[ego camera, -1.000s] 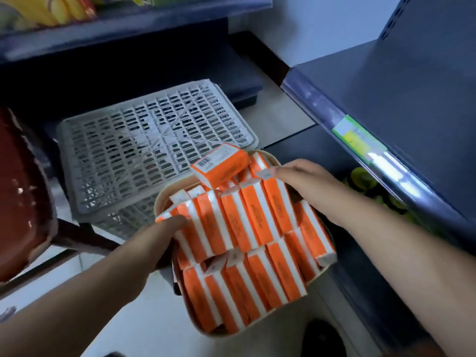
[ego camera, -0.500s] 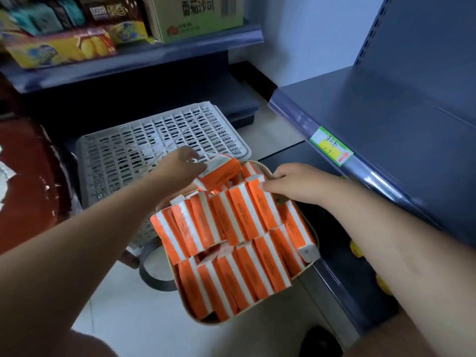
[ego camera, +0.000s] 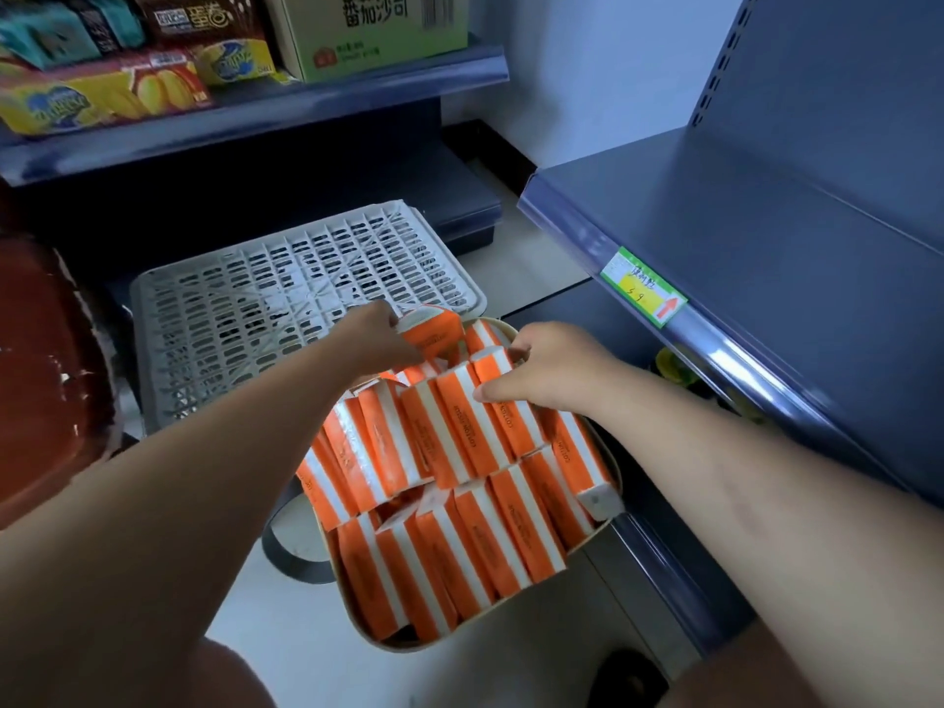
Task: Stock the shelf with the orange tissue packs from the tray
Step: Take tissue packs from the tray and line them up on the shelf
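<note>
A beige tray (ego camera: 600,536) in front of me is packed with several orange-and-white tissue packs (ego camera: 454,503) in two rows. At the tray's far end my left hand (ego camera: 375,337) grips one loose orange pack (ego camera: 434,332), lifted above the rows. My right hand (ego camera: 541,367) sits on the far right of the back row, its fingers curled round the top of a standing pack (ego camera: 493,373). The dark blue shelf (ego camera: 766,237) on the right is bare.
A grey slotted crate (ego camera: 286,304) lies upside down just behind the tray. A price label (ego camera: 642,287) sits on the blue shelf's front rail. Snack boxes fill the upper left shelf (ego camera: 255,115). A red-brown object (ego camera: 46,380) stands at left. Yellow-green goods show below the right shelf.
My left hand left the tray's near left side, reached to its far end and took hold of the loose pack. The view tilted up, showing more of both shelves.
</note>
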A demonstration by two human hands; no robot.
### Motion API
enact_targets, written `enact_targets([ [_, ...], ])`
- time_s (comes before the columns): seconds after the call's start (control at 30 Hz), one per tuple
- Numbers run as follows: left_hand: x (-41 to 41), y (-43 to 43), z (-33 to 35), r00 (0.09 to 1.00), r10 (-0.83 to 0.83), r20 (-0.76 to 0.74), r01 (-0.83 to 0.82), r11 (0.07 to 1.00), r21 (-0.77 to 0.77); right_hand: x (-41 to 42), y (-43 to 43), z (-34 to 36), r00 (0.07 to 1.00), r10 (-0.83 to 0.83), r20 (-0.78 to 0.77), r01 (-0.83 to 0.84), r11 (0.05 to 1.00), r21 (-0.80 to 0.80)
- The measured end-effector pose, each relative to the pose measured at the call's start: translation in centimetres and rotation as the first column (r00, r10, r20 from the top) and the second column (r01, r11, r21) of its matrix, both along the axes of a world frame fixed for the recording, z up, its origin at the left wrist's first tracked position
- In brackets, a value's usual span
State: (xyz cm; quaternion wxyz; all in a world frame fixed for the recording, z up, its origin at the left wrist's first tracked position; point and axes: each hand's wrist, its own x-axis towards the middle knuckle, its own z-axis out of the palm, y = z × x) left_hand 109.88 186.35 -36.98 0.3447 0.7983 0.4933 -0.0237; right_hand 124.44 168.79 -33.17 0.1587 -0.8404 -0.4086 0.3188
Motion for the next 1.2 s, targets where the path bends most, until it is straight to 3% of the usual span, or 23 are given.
enact_targets([
  [0.13,-0.1,0.7,1.4,0.982,0.120,0.147,-0.115,0.993,-0.041,0.2,0.0,-0.5,0.999,-0.028,-0.018,0.029,0.999,0.043],
  [0.3,-0.9,1.1,4.0,0.870,0.286,0.402,-0.210,0.952,-0.223,1.3,0.0,0.1,0.992,-0.124,-0.019,0.126,0.982,0.139],
  [0.43,-2.2,0.7,6.6,0.820,0.332,0.466,-0.152,0.911,-0.383,2.4,-0.5,2.1,0.925,-0.277,-0.261,0.352,0.884,0.309],
  [0.6,-4.1,-0.4,9.0,0.741,0.423,0.522,-0.144,0.859,-0.491,3.4,-2.8,5.7,0.786,-0.326,-0.526,0.557,0.743,0.372],
  [0.8,-5.1,-5.4,10.5,0.705,0.311,0.637,0.091,0.852,-0.516,3.6,-6.7,8.9,0.574,-0.289,-0.766,0.723,0.619,0.308],
  [1.0,-3.0,-11.2,12.9,0.674,0.206,0.709,0.316,0.788,-0.529,3.6,-12.7,11.1,0.503,-0.309,-0.807,0.794,0.533,0.291],
  [1.2,2.1,-17.3,14.9,0.669,0.142,0.730,0.344,0.811,-0.473,4.4,-18.9,13.0,0.459,-0.360,-0.812,0.868,0.379,0.322],
])
